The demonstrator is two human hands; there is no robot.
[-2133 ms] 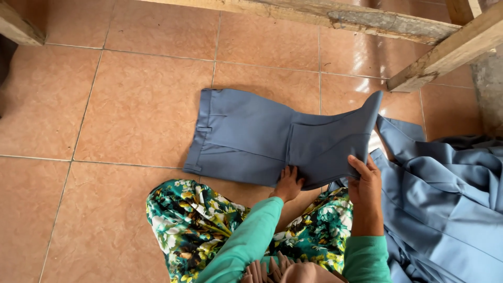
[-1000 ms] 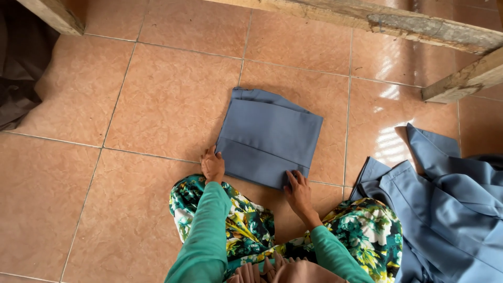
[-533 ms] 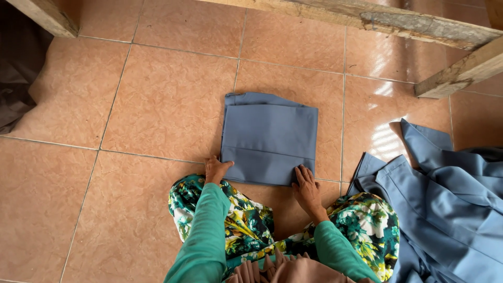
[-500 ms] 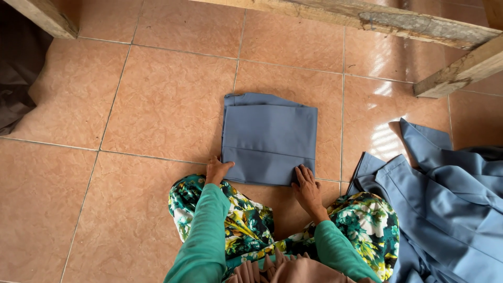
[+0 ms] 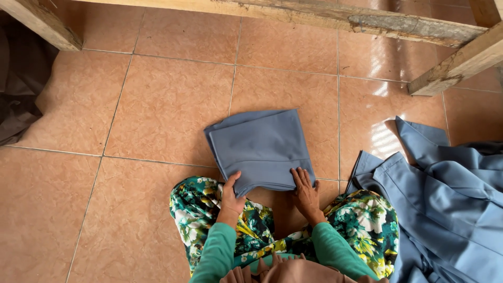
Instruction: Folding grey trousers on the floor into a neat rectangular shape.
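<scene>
A grey-blue garment folded into a rough square (image 5: 262, 147) lies on the tiled floor just in front of my knees. My left hand (image 5: 231, 195) grips its near left corner, thumb on top and fingers under the cloth. My right hand (image 5: 305, 189) rests flat on the near right edge, fingers spread over the fabric. My arms are in green sleeves, and my legs are covered by green floral cloth (image 5: 209, 209).
A heap of loose grey-blue garments (image 5: 450, 204) lies at my right. Rough wooden beams (image 5: 367, 18) run along the top and slant down at the right (image 5: 461, 60). Dark cloth (image 5: 21, 89) is bunched at the far left. Orange floor tiles (image 5: 167, 105) surround everything.
The long garment was folded over into a compact square. Since half a second ago my left hand has taken hold of the near left corner, and the square has turned slightly.
</scene>
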